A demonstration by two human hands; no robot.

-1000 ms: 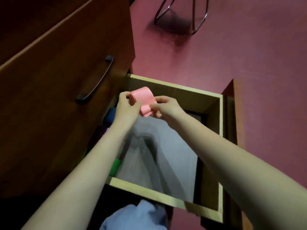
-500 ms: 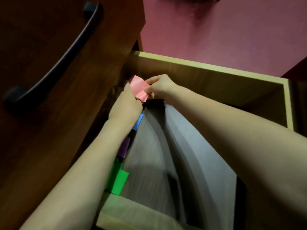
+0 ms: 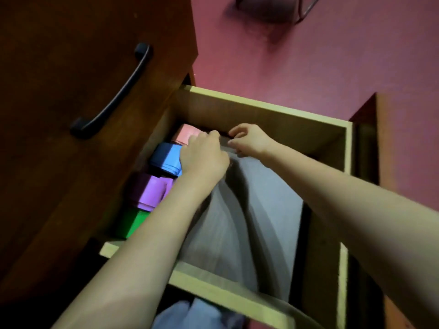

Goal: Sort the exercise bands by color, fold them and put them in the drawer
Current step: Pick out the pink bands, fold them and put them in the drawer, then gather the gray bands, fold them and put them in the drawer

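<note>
The open wooden drawer has a grey bottom. Along its left side lie folded bands in a row: pink band in the far corner, then blue band, purple band and green band nearest me. My left hand reaches into the far left corner, its curled fingers lying over the pink band's right edge. My right hand hovers just to the right by the back wall, fingers loosely bent and holding nothing.
Above left, a dark wooden drawer front with a black handle overhangs the bands. Red floor lies beyond, with metal chair legs at the top. Blue-grey cloth shows below the drawer's near rim.
The pink band went from held above the drawer by both hands down into the far left corner. My right hand has let go of it.
</note>
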